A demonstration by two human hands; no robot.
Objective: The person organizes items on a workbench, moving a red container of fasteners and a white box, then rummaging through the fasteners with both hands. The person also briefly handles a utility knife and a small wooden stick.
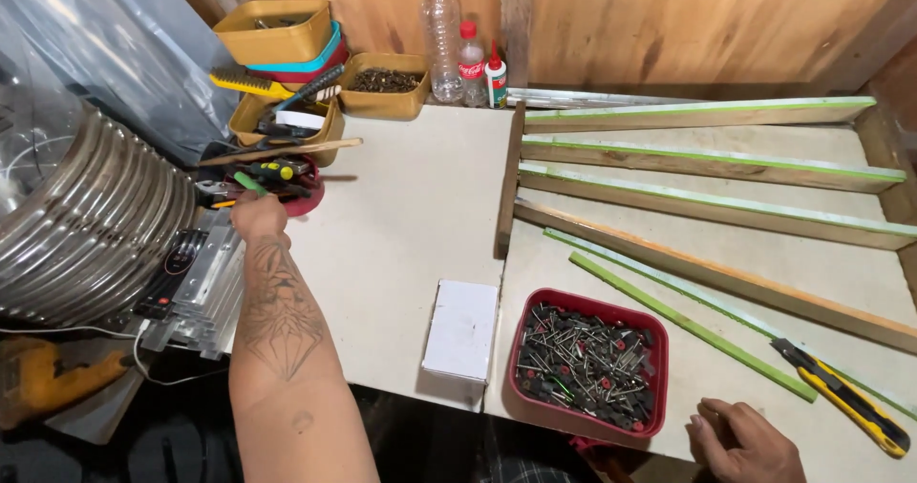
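My left hand (256, 217) reaches to the far left of the workbench, into a red bowl (308, 199) crowded with hand tools such as pliers and green-handled screwdrivers (269, 171). Its fingers are among the tools and hidden, so what they grip cannot be seen. My right hand (743, 439) rests on the bench's front edge with fingers loosely curled and nothing in it. It lies just right of a red tray of nails (588, 364) and left of a yellow utility knife (842, 396).
A white box (462, 329) lies near the front edge. Wooden slats with green edges (707, 155) fan out across the right side. Yellow tubs (273, 30), a tub of screws (385, 84), bottles (442, 36) and glue stand at the back. A metal duct (86, 220) sits at left.
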